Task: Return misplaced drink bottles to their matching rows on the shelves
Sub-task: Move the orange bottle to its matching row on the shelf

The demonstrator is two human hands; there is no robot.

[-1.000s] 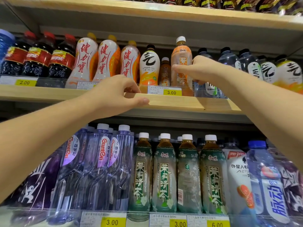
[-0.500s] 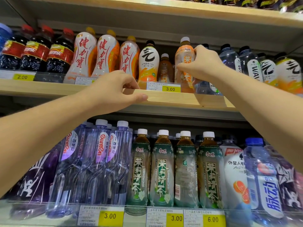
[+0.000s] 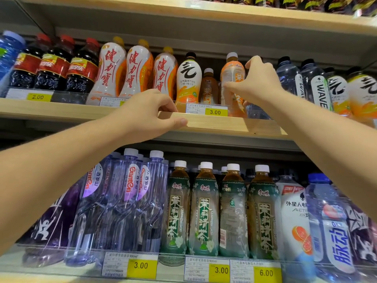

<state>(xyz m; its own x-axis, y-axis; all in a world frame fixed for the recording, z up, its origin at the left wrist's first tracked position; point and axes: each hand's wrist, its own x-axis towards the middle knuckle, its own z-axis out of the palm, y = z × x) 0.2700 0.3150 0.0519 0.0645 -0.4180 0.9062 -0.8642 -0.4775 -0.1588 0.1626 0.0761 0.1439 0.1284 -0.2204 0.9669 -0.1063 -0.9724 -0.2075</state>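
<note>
we see an orange-and-white bottle (image 3: 232, 82), dark green floral tea labels (image 3: 206, 211), and yellow price tags (image 3: 215, 112).

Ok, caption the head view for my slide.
The right hand grips an orange-label tea bottle on the wooden shelf while the left hand holds its edge.

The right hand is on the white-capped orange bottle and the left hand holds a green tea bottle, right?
No. The head view shows the left hand gripping the shelf edge, not holding any bottle. The right hand is on the white-capped orange bottle.
</note>
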